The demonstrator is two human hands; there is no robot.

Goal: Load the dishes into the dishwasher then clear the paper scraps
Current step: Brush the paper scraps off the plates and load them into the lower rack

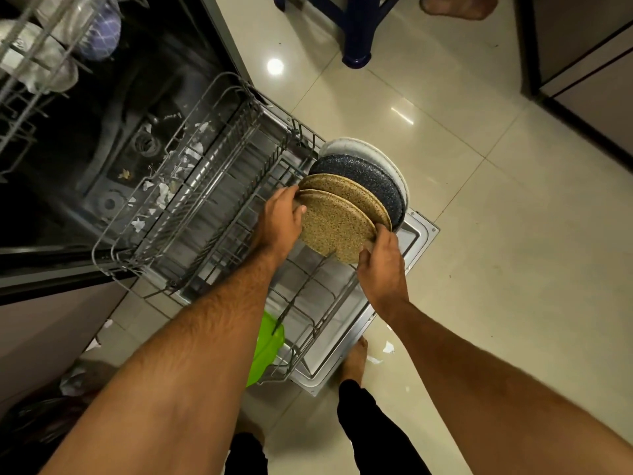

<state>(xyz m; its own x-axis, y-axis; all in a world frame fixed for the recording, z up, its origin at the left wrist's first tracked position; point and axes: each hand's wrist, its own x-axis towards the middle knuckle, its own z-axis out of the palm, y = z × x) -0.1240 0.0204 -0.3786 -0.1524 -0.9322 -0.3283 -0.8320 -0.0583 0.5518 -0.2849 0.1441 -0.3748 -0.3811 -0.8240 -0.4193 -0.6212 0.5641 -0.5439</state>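
reaching out over the pulled-out lower rack (191,214), both bare forearms stretch forward and down. the left hand (279,217) curls its fingers round the near tan speckled plate (334,228) at its left edge, thumb on the face. the right hand (382,262) grips the same plate's lower right rim. it stands on edge at the rack's far end, before a second tan plate (356,195), a dark blue plate (371,178) and a white plate (370,150). paper scraps (164,193) lie on the rack's left side and on the floor (479,234).
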